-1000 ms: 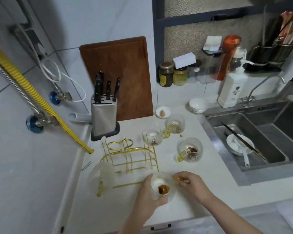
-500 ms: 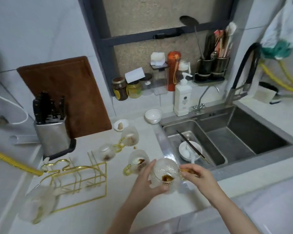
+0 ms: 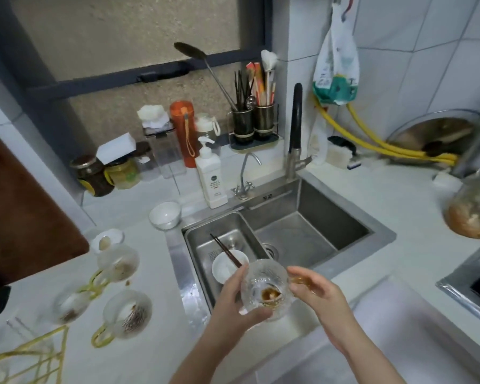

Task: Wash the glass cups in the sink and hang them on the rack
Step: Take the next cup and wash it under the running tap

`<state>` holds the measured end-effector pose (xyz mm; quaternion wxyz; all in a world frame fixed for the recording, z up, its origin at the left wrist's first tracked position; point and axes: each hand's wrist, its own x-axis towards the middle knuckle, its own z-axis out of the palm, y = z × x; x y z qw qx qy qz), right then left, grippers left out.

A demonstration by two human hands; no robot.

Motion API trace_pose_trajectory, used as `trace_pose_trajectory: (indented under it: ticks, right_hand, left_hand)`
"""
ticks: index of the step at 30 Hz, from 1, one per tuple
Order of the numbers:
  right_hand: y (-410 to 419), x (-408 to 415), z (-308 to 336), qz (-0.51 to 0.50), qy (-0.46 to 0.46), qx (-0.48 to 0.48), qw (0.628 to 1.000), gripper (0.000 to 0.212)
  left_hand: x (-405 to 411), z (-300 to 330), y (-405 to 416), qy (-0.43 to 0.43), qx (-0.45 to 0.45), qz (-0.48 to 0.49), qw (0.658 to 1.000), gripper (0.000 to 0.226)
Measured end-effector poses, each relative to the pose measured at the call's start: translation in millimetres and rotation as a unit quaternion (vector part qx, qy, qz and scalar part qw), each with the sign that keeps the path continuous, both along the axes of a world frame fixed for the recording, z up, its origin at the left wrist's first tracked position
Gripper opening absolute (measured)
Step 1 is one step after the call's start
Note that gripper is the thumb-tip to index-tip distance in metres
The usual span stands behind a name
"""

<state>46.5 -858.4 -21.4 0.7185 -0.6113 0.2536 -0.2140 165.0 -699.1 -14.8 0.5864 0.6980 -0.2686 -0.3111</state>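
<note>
Both hands carry a dirty glass cup (image 3: 266, 292) over the sink (image 3: 377, 234) edge for washing: left hand (image 3: 233, 303) fingers wrap its body, right hand (image 3: 313, 292) fingers pinch its amber handle.

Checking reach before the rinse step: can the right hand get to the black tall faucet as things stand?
Probably not yet: the right hand holds the handle of the textured glass cup. Otherwise the black tall faucet stands unobstructed behind the steel sink.

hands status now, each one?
Left hand: holds the glass cup by its body.
Right hand: pinches the cup's gold handle.
</note>
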Motion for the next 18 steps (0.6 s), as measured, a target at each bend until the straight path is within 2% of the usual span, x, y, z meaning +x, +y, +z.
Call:
trace_pose_trajectory:
  ticks: [6,9,12,16,18]
  right_hand:
    - [-53,6,12,-0.004,0.006,-0.013,1.0,0.035]
    - [-77,16,20,-0.02,0.01,-0.021,1.0,0.037]
    - [-98,30,24,-0.025,0.013,-0.026,0.999,0.04]
    - [-127,50,21,-0.026,0.023,-0.03,0.999,0.043]
    - [-141,58,18,-0.023,0.032,-0.034,0.999,0.043]
  left_hand:
    - [31,1,-62,-0.05,-0.001,-0.074,0.996,0.082]
    - [46,3,-93,-0.087,-0.01,-0.088,0.992,0.093]
    - [57,1,-122,-0.144,0.0,-0.093,0.985,0.104]
    - [72,-4,-155,-0.161,0.005,-0.085,0.983,0.11]
    - [77,-6,-170,-0.162,0.004,-0.07,0.984,0.106]
